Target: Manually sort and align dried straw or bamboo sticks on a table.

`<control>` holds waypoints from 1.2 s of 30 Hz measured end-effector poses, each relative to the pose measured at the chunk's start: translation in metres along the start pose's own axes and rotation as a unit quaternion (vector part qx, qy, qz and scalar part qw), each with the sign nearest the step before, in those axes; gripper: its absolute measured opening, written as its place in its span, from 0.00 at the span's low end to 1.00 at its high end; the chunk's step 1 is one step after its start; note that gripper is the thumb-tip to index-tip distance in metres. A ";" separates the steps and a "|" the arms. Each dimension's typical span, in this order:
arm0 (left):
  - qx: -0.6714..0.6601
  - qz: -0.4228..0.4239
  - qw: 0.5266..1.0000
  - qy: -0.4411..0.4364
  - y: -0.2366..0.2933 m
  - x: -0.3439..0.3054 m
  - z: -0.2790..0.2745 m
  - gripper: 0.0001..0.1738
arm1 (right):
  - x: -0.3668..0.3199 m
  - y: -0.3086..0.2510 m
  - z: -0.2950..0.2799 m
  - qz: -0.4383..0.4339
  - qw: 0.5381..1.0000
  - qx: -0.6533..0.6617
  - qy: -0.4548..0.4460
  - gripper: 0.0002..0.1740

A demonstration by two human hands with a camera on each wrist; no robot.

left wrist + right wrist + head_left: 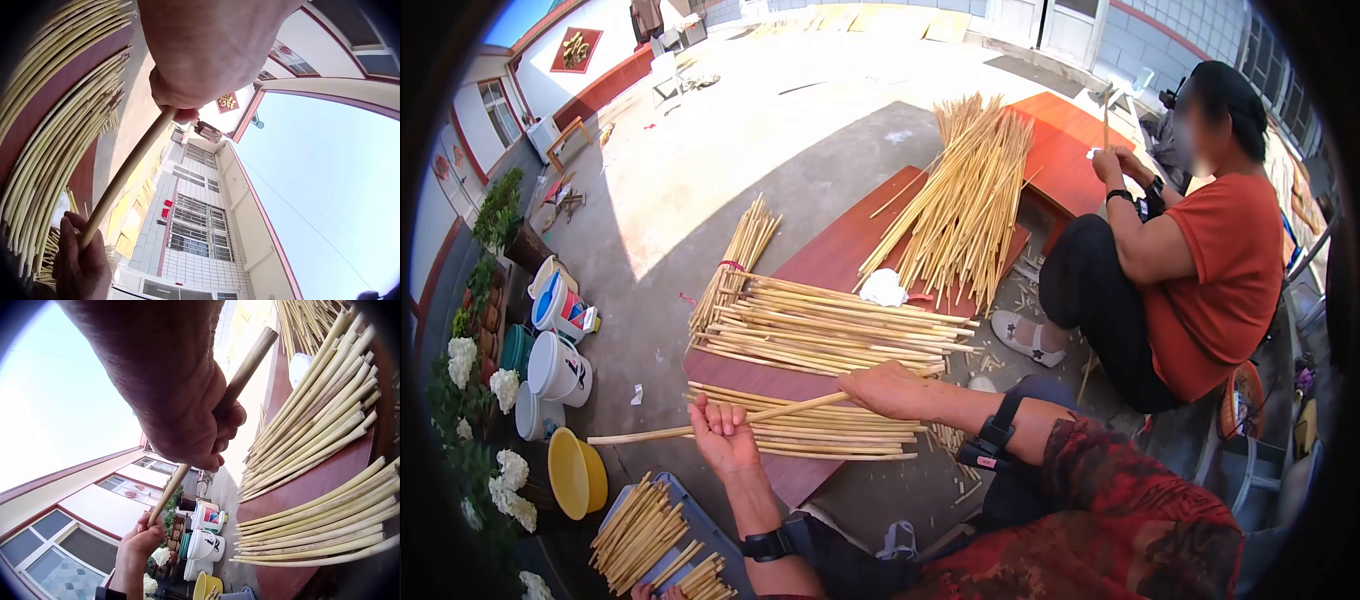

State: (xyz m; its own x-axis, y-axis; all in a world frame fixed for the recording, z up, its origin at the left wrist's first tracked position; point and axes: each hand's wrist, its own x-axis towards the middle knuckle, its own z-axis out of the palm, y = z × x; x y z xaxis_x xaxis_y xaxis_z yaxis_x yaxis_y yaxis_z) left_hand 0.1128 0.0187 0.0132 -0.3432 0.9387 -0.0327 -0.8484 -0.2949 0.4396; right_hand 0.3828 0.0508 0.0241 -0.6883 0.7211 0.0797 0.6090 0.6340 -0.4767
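Note:
A long pale dry stalk [800, 405] spans both hands, held slantwise above the low table. My left hand [725, 437] curls its fingers at the stalk, whose thin end sticks out to the left. Toward the thicker end, my right hand [895, 390] grips it, and in the right wrist view a cut stub [253, 359] pokes out beyond the fist. Below the hands lies a loose row of stalks [840, 437] on the reddish-brown table [795, 478]. A larger row of stalks [830, 320] lies behind it, crossing a bundle [745, 245] tied with a red band.
At the right a seated person [1210, 270] in an orange top holds something small. A tall heap of stalks [960, 200] covers the table's far end, near a white crumpled bag [884, 288]. Left are white buckets [558, 368], a yellow basin [578, 475] and a blue-grey tray [720, 540] of short stalks.

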 end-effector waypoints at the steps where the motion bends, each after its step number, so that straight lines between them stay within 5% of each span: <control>1: -0.009 0.001 0.999 0.054 0.010 0.001 -0.002 0.15 | -0.003 0.005 -0.007 -0.015 1.000 -0.005 0.007 0.07; 6: -0.004 0.108 0.979 0.174 0.050 0.005 -0.018 0.14 | -0.022 0.042 -0.023 0.045 0.998 -0.038 0.024 0.09; 21: -0.019 0.062 0.979 0.192 0.030 0.008 -0.022 0.12 | -0.019 0.033 -0.035 0.195 0.964 0.040 0.176 0.11; 23: -0.016 0.055 0.981 0.185 0.029 0.010 -0.022 0.12 | -0.019 0.030 -0.039 0.153 0.973 0.110 0.137 0.13; 24: -0.020 0.054 0.981 0.184 0.027 0.011 -0.022 0.12 | -0.020 0.036 -0.029 0.059 0.982 0.038 0.177 0.14; 25: -0.019 0.054 0.981 0.184 0.025 0.012 -0.022 0.12 | -0.020 0.035 -0.028 0.059 0.982 0.038 0.177 0.14; 27: -0.022 0.051 0.983 0.174 0.021 0.012 -0.023 0.13 | -0.019 0.029 -0.026 -0.026 0.993 -0.029 0.112 0.13; 31: -0.006 0.047 0.983 0.176 0.013 0.007 -0.018 0.13 | -0.019 0.026 -0.009 -0.045 0.992 -0.105 0.055 0.07; 36: 0.001 0.049 0.989 0.137 0.002 0.004 -0.003 0.14 | -0.021 0.012 0.005 -0.019 1.000 -0.004 -0.003 0.09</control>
State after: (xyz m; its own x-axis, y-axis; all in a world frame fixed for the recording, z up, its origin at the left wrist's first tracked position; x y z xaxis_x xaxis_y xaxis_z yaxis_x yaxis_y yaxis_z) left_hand 0.1091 0.0215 0.0114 -0.5199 0.8223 -0.2315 -0.8050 -0.3808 0.4550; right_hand 0.4033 0.0420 0.0125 -0.7132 0.6948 0.0928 0.5853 0.6632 -0.4664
